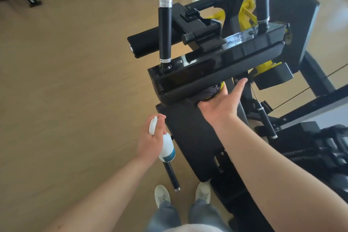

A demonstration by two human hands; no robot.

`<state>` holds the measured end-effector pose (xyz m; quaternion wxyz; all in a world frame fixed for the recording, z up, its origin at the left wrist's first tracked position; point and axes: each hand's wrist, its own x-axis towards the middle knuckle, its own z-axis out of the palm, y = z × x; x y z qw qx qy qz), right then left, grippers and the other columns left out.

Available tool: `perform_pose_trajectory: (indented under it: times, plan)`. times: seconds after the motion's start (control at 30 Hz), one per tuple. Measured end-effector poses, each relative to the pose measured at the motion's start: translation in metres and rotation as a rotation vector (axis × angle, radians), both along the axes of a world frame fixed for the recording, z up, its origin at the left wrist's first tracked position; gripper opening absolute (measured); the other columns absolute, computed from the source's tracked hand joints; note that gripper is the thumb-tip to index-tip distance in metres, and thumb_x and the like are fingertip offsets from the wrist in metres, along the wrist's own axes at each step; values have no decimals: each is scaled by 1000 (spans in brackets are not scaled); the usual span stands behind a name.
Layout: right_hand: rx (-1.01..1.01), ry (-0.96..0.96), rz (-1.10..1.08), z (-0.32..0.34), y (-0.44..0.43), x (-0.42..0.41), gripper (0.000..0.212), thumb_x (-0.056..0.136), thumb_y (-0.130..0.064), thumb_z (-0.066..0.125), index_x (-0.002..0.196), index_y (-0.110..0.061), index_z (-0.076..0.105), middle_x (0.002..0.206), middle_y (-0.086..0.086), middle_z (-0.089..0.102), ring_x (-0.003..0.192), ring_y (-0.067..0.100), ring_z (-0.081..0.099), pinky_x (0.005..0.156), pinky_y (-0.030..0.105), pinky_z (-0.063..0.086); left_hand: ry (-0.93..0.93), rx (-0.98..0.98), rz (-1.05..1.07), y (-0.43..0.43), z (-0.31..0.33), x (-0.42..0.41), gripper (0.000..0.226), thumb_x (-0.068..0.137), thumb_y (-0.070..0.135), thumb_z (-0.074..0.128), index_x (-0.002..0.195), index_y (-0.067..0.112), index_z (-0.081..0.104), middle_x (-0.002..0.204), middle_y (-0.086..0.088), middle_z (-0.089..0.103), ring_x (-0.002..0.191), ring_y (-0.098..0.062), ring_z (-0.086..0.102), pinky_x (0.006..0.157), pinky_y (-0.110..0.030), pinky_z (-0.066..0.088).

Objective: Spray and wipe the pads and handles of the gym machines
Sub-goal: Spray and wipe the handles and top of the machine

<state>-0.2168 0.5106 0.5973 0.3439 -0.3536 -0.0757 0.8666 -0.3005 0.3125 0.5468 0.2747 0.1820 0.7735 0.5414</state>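
My left hand [150, 137] wraps its fingers round the white spray bottle [167, 147], low in the middle, beside the seat pad [188, 133] edge. My right hand [220, 105] lies palm up against a dark cloth [210, 93] under the long pad [235, 69], mid-frame. Its fingers are hidden, so I cannot tell how they sit. Open floor [75, 81] fills the left. The bottle's blue label is too small to read.

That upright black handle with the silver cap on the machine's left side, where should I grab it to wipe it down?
Wrap around the middle of the upright handle, on its black sleeve between the silver rings. Come from the floor side on the left: the frame crowds its right.
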Motion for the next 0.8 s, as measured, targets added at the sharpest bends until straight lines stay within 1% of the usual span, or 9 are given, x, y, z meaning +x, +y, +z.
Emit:
perform_pose_trajectory:
  times: [0.13,0.23,0.33,0.5,0.57,0.6,0.67,0.73,0.8]
  plan:
    - [-25,107,202,-6,-30,-18,90,80,-96,41,143,-35,63,139,7,69,133,41,58,112,75,33,19,17,-32,7,-1,7,21,92,50,47,97,35,62,69,13,57,72,-5,58,77,-26,50]
    - [-103,134,346,-8,-54,-40,101,77,-98,44,149,-29,56,143,12,66,134,44,58,117,67,35,16,24,-23,8,1,10,21,96,38,47,87,21,58,67,10,56,71,-5,56,76,-26,46]
    - [-209,150,326,-12,-57,-45,109,72,-101,44,147,-23,58,142,16,65,135,46,56,119,65,34,-6,-2,22,10,2,12,30,93,44,45,86,17,56,66,8,54,69,-6,54,75,-26,46]
    - [-178,82,236,-16,-28,-26,117,68,-105,36,148,-23,58,151,13,58,144,44,47,123,66,26,93,-57,-107,28,-5,14,25,89,56,46,85,33,54,68,14,55,73,-8,59,72,-22,49]
    - [-155,24,134,-16,-2,-14,115,72,-104,30,143,-21,64,139,10,68,132,39,60,115,59,43,94,-43,-128,40,-8,16,20,90,55,47,91,37,56,71,13,58,75,-8,61,74,-21,52]
    - [-150,9,90,-15,12,-8,115,74,-104,27,142,-20,64,132,9,72,121,36,67,101,54,55,86,-40,-126,46,-10,17,24,88,59,47,95,38,57,74,12,59,78,-11,62,75,-23,53]
    - [-137,7,37,-12,40,4,116,74,-104,25,143,-19,63,128,9,74,111,34,72,80,47,61,55,-63,-137,58,-13,21,39,82,68,44,103,38,57,81,9,61,85,-18,65,77,-26,52]
    - [-112,9,10,-12,60,11,119,72,-105,24,145,-19,62,132,9,72,114,36,70,82,48,60,34,-101,-188,71,-13,27,49,79,72,42,109,36,56,88,8,62,90,-19,66,76,-22,50]
    - [-104,0,-13,-16,79,16,120,72,-105,23,146,-18,62,131,7,73,109,34,73,86,47,59,37,-136,-243,84,-11,34,45,82,71,41,110,39,56,91,9,63,92,-15,66,74,-18,49]
